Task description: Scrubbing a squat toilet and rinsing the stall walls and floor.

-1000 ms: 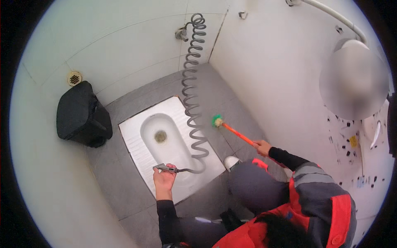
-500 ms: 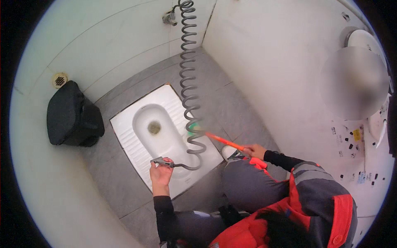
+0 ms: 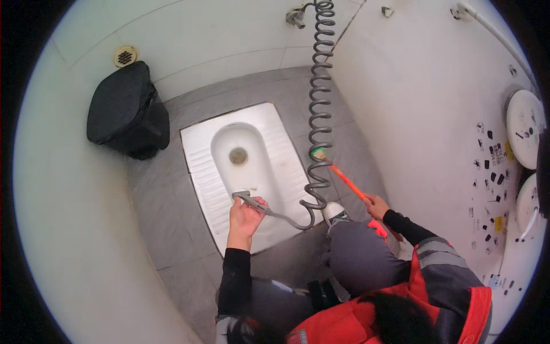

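Note:
My left hand (image 3: 245, 217) is closed around a grey spray gun (image 3: 251, 202), held over the near part of the white squat toilet (image 3: 289, 166). From the gun a grey coiled hose (image 3: 321, 109) loops right and climbs to the wall tap (image 3: 296, 17). My right hand (image 3: 376, 207) grips the orange handle of a toilet brush (image 3: 347, 182). The brush's green head (image 3: 319, 153) is partly hidden behind the coils, at the right edge of the toilet. A dark patch (image 3: 238, 156) shows in the bowl.
A black-covered bin (image 3: 123, 112) stands left of the toilet, below a round wall drain grille (image 3: 125, 56). White round dispensers (image 3: 525, 129) hang on the right wall, beside dark marks. My shoe (image 3: 334, 212) rests at the toilet's near right corner. Walls close in on both sides.
The view has shifted, so the toilet, bin and hose sit differently in it. The spray gun has turned and now points toward the bowl. The brush head has moved off the toilet's ribbed right side.

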The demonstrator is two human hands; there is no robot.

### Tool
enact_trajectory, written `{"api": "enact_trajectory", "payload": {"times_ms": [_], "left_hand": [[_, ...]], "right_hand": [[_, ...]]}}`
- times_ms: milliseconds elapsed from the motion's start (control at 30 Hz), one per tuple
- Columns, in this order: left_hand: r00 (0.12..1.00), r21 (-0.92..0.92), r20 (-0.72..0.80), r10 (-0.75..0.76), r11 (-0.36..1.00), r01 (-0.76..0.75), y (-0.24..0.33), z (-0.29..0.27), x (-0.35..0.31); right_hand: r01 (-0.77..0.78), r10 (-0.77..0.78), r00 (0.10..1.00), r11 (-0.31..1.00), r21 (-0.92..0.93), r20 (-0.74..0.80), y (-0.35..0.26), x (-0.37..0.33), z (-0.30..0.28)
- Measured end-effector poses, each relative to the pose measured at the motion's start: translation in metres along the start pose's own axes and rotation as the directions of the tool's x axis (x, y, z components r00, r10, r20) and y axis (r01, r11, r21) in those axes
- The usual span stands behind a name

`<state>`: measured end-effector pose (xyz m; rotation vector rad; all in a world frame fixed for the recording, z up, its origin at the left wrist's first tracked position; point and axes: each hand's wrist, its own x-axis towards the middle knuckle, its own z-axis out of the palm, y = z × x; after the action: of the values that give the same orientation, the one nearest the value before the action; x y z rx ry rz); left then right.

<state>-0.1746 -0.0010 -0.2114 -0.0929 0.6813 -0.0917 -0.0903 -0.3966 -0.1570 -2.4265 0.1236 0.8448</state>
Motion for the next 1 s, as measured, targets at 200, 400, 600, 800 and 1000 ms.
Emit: {"api": "enact_trajectory", "payload": {"times_ms": [200, 400, 600, 800, 1000], "left_hand": [[0.999, -0.013, 0.029, -0.023, 1.0, 0.023, -0.005, 0.002, 0.001], [0.989, 0.048, 0.146, 0.019, 0.999, -0.026, -0.003, -0.007, 0.003], [0.988, 0.099, 0.148, 0.046, 0.993, -0.061, -0.001, 0.004, -0.01], [0.963, 0.124, 0.22, 0.156, 0.975, -0.186, 0.007, -0.003, -0.007], [0.944, 0.139, 0.179, 0.276, 0.943, -0.302, 0.006, 0.0, -0.02]], "right_hand": [[0.661, -0.677, 0.733, 0.692, -0.29, 0.057, 0.004, 0.031, 0.061], [0.061, -0.061, 0.998, 0.998, -0.013, 0.024, -0.009, 0.022, 0.029], [-0.176, 0.214, 0.966, 0.956, 0.233, -0.148, 0.068, -0.023, -0.01], [0.539, -0.537, 0.84, 0.842, -0.012, 0.081, 0.069, 0.007, 0.043], [0.017, -0.028, 0.996, 0.991, 0.129, 0.085, -0.03, 0.026, 0.033]]}}
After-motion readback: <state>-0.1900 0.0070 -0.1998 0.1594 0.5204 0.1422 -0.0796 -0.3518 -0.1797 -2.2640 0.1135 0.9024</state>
